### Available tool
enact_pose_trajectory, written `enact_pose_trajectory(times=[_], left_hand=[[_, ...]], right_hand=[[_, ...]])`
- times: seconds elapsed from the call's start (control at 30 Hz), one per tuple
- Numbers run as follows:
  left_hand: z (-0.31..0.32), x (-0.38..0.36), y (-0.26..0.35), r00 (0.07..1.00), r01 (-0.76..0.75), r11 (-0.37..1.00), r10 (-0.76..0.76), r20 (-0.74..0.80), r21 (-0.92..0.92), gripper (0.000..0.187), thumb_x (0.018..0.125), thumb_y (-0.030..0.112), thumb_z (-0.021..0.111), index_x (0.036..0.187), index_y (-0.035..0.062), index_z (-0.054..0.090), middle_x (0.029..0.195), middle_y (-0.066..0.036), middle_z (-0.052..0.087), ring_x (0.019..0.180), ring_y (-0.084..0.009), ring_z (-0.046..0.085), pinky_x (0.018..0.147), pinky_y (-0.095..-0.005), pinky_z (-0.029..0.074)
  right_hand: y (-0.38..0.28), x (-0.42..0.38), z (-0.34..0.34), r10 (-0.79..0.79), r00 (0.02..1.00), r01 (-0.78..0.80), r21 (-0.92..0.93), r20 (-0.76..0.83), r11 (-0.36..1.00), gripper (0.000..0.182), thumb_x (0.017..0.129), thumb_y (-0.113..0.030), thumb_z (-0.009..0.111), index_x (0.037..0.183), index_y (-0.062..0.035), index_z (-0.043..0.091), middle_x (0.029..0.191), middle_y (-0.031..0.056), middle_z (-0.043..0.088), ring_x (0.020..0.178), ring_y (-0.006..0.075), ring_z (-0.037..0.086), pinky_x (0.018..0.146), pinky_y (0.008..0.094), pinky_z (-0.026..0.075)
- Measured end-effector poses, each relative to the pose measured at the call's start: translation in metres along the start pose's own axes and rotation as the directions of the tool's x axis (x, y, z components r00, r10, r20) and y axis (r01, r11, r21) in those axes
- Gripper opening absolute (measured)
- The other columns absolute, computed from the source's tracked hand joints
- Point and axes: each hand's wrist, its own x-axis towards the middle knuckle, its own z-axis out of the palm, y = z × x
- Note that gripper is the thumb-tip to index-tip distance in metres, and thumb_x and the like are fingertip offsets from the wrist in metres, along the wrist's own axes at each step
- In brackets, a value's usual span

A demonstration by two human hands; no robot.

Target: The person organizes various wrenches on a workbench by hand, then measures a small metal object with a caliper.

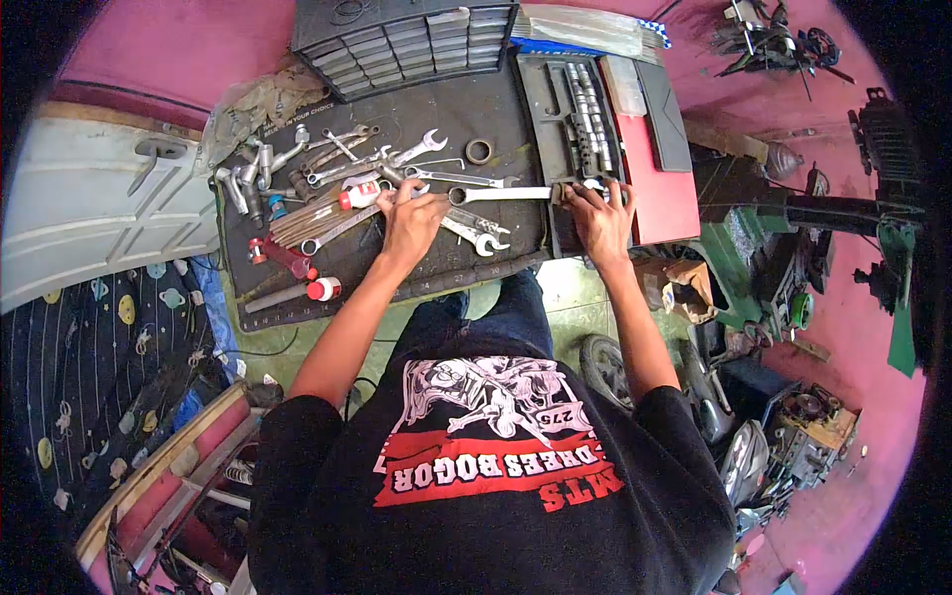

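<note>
A combination wrench (506, 194) lies level across the mat, its ring end to the left. My right hand (603, 223) is closed around its right end, over the edge of the black socket tray (545, 109); the fingers hide that end. My left hand (412, 226) has curled fingers just left of the ring end, among loose tools. What it grips, if anything, is hidden. Beside it lie a red-capped white bottle (359, 194) and several wrenches, including an open-ended one (421, 147). Below its fingers, another wrench (476, 238) rests on the mat.
A small-drawer cabinet (407, 50) stands at the back of the dark mat (397, 109). Sockets (595, 119) sit in the tray, with a red case (659, 188) to its right. Screwdrivers (307, 220), a metal ring (479, 151) and a second red-and-white bottle (323, 289) lie about.
</note>
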Motion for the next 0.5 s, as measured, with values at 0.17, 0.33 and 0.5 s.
enact_pose_trajectory(times=[0.17,0.33,0.5], left_hand=[[0.014,-0.001,-0.001,0.997,0.0,1.0,-0.002,-0.079,-0.03,0.011,0.08,0.015,0.075,0.089,0.0194,0.08,0.099,0.009,0.075,0.12,-0.021,0.055,0.098,-0.0507,0.027],[0.011,0.0,0.008,0.996,0.028,1.0,-0.028,-0.085,-0.008,0.009,0.082,0.016,0.073,0.088,0.0168,0.079,0.095,0.005,0.074,0.125,-0.0223,0.055,0.1,-0.0533,0.025],[0.01,0.001,0.013,0.995,0.072,0.997,-0.074,-0.065,-0.034,0.01,0.084,0.017,0.07,0.089,0.0145,0.078,0.095,0.004,0.074,0.127,-0.023,0.054,0.101,-0.0539,0.024]], right_hand=[[-0.014,0.007,0.013,-0.072,0.997,0.073,0.041,-0.011,0.997,0.042,0.077,-0.009,0.066,0.116,-0.0182,0.076,0.12,-0.0008,0.074,0.125,0.031,0.056,0.114,0.0542,0.03],[-0.071,0.031,0.031,-0.152,0.988,0.149,0.125,0.017,0.981,0.044,0.069,-0.013,0.073,0.112,-0.0186,0.076,0.115,0.0,0.073,0.129,0.0284,0.052,0.117,0.0529,0.028],[-0.121,0.055,0.044,-0.224,0.974,0.223,0.154,-0.01,0.963,0.026,0.074,-0.015,0.069,0.098,-0.0143,0.078,0.1,0.0039,0.071,0.117,0.028,0.057,0.113,0.0542,0.031]])
